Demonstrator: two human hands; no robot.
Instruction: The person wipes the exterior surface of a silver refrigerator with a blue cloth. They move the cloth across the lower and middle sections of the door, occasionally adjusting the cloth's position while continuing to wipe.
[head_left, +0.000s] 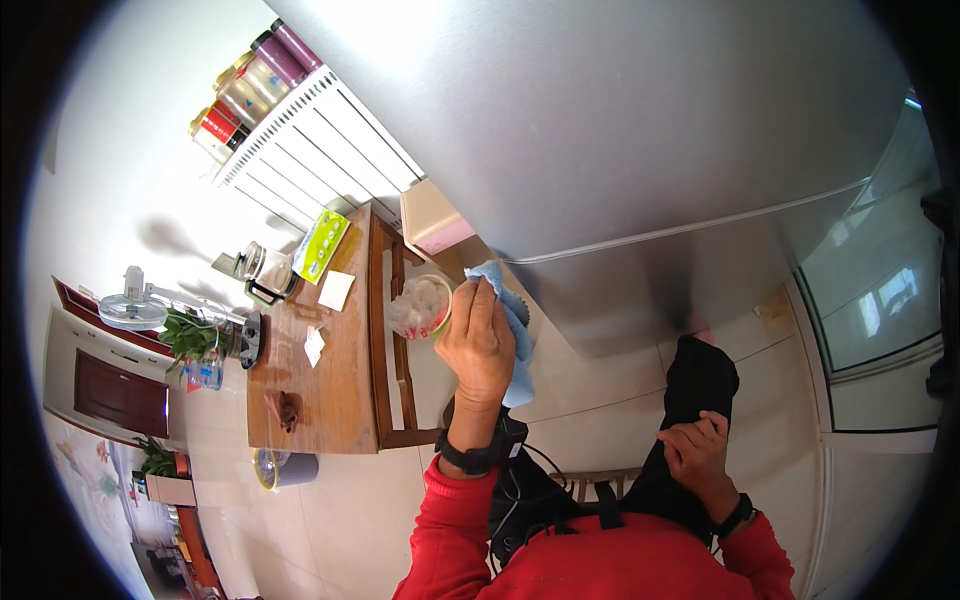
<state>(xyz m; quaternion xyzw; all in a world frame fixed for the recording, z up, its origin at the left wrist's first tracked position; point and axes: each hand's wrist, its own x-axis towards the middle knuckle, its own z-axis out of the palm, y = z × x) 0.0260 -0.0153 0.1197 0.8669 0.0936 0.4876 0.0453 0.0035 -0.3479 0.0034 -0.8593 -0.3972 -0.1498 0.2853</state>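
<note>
A light blue cloth (519, 352) hangs from my left hand (478, 337), its top edge pinched between the fingers. That hand is raised at the lower left side of a tall silver refrigerator (600, 142); I cannot tell whether the cloth touches it. A pale seam (675, 230) runs between the refrigerator's upper and lower doors. My right hand (696, 448) rests on my black-trousered knee (697, 382), fingers loosely curled, and no object shows in it.
On the left stands a wooden table (345, 397) with a tissue pack (321, 244), a glass kettle (266, 270) and a brown cloth (283, 410). A bin (296, 470) stands beyond it. Jars (244, 94) line a white radiator (315, 142). A glass door (877, 300) is at right.
</note>
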